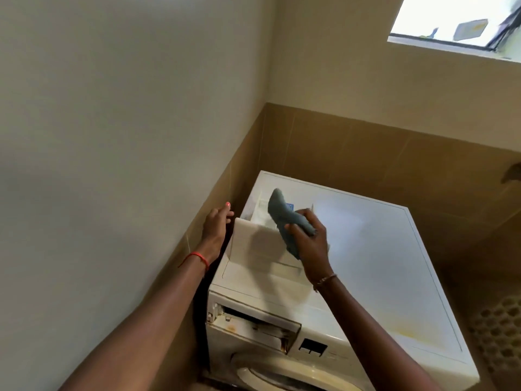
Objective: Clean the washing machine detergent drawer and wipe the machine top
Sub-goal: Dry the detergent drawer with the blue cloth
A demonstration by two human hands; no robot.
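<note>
The white detergent drawer (253,244) lies pulled out on the left part of the washing machine top (380,263), its front panel facing me. My right hand (310,238) grips a grey-blue cloth (279,210) that reaches into the drawer's compartments. My left hand (215,227) rests against the drawer's left end, fingers fairly straight. Below, the empty drawer slot (253,325) gapes in the machine's front, with brownish stains at its edges.
The machine stands in a corner, a cream wall at left and brown tiles (366,148) behind. A bright window (451,21) sits at the top right. A patterned mat or floor grid (499,334) lies to the machine's right. The door's rim (270,371) shows at the bottom.
</note>
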